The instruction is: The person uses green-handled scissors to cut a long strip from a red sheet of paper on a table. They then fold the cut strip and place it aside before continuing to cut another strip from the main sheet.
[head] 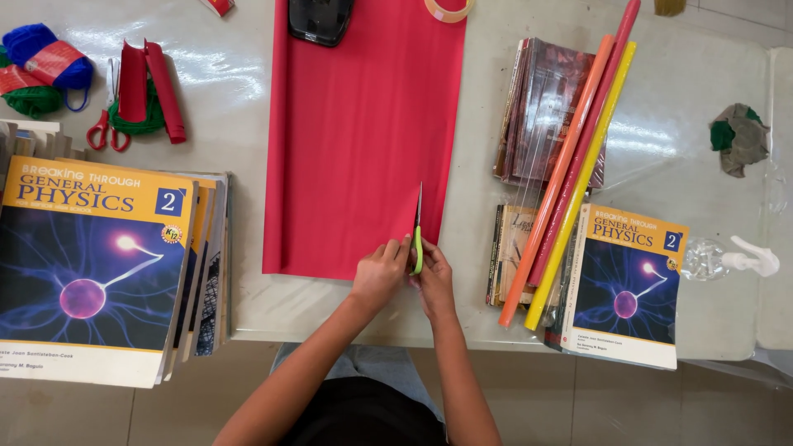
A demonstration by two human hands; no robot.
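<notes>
A long red paper sheet lies flat down the middle of the pale table. At its near edge my right hand grips green-handled scissors, whose blades point away from me into the paper near its right side. My left hand rests on the sheet's near edge just left of the scissors, pressing it down.
Stacks of blue-and-yellow textbooks sit at the left and at the right. Orange, red and yellow paper rolls lie diagonally over more books. Red-handled scissors, yarn, red scraps, a tape ring, a black object and a spray bottle are around.
</notes>
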